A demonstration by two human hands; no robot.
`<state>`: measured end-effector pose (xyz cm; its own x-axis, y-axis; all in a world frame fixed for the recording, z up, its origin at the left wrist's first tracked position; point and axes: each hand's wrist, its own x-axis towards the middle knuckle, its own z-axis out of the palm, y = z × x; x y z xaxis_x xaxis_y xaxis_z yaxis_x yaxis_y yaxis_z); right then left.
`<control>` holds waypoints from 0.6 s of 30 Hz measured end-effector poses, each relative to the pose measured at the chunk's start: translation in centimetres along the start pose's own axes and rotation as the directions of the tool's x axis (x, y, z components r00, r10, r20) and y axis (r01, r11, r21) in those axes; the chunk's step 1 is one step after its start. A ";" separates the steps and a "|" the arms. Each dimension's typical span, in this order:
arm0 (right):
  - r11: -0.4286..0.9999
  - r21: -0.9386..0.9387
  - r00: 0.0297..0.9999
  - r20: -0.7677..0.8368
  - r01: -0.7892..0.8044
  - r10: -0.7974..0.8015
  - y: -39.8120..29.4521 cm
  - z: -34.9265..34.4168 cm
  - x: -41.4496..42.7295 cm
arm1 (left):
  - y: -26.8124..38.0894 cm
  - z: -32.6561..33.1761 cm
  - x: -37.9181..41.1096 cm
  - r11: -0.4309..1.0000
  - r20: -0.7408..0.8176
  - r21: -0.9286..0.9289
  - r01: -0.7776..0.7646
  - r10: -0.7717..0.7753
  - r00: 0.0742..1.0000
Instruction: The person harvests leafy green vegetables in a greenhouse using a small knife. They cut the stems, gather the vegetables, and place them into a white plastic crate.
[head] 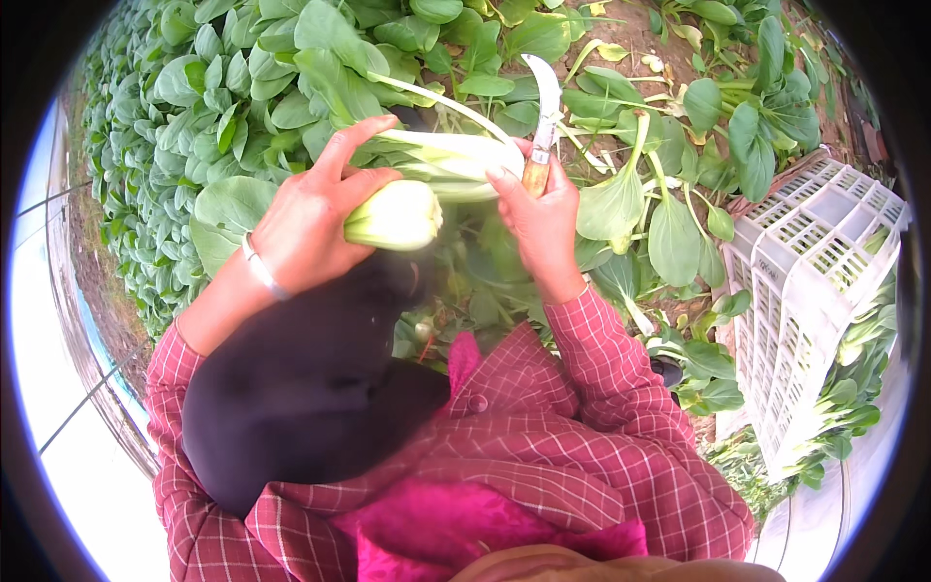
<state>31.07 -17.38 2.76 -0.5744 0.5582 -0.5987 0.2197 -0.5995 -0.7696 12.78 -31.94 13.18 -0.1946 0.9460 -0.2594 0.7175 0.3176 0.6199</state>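
Observation:
My left hand (313, 211), with a silver bangle at the wrist, holds a head of leafy greens by its pale stalks (396, 216), the cut base pointing right. Just above it lies a second head with pale stalks (451, 156), spanning the gap between my hands. My right hand (538, 211) grips the wooden handle of a curved harvesting knife (543, 109), its blade pointing up. The right thumb also presses against the base of the second head. One long stalk bends away from that head toward the upper left.
Dense leafy greens (174, 145) grow at the left. Cut leaves and loose plants (673, 233) lie on the soil at the right. A white plastic crate (793, 291) stands tilted at the far right, with greens beside it. My dark-clad knee (305, 407) is below my left hand.

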 end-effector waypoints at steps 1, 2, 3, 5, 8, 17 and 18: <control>0.999 -0.035 1.000 0.007 0.014 -0.014 -0.7 0.2 -0.5 | 0.9 -1.0 0.4 1.000 0.039 -0.016 -0.005 0.005 0.999; 0.997 -0.070 1.000 0.014 0.029 -0.028 -1.2 0.3 -1.0 | 1.6 -1.9 1.3 0.992 0.035 0.035 -0.121 0.120 0.992; 0.994 -0.103 0.999 0.022 0.044 -0.042 -1.6 0.5 -1.6 | 2.3 -2.4 2.1 0.968 0.037 0.089 -0.234 0.231 0.972; 0.999 -0.032 0.997 0.058 0.043 -0.041 -1.9 1.6 -2.5 | 2.5 -2.5 3.6 0.912 0.044 0.212 -0.352 0.351 0.935; 0.989 0.082 0.991 0.062 -0.126 0.121 -3.2 2.4 -3.4 | -1.2 -1.2 4.2 0.965 0.175 0.021 -0.261 0.253 0.951; 0.986 -0.126 0.974 0.188 -0.107 0.130 -4.5 0.6 -1.8 | -2.9 2.2 4.0 0.884 0.232 -0.449 0.131 -0.027 0.972; 0.980 -0.182 0.962 0.245 -0.075 0.119 -4.7 -0.4 -1.2 | -2.2 0.9 4.6 0.892 0.337 -0.400 0.210 -0.070 0.939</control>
<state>31.03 -15.02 6.98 -0.7195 0.3252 -0.6137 0.4020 -0.5256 -0.7498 10.89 -28.36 10.01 -0.0082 0.8439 -0.5365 0.3320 0.5084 0.7946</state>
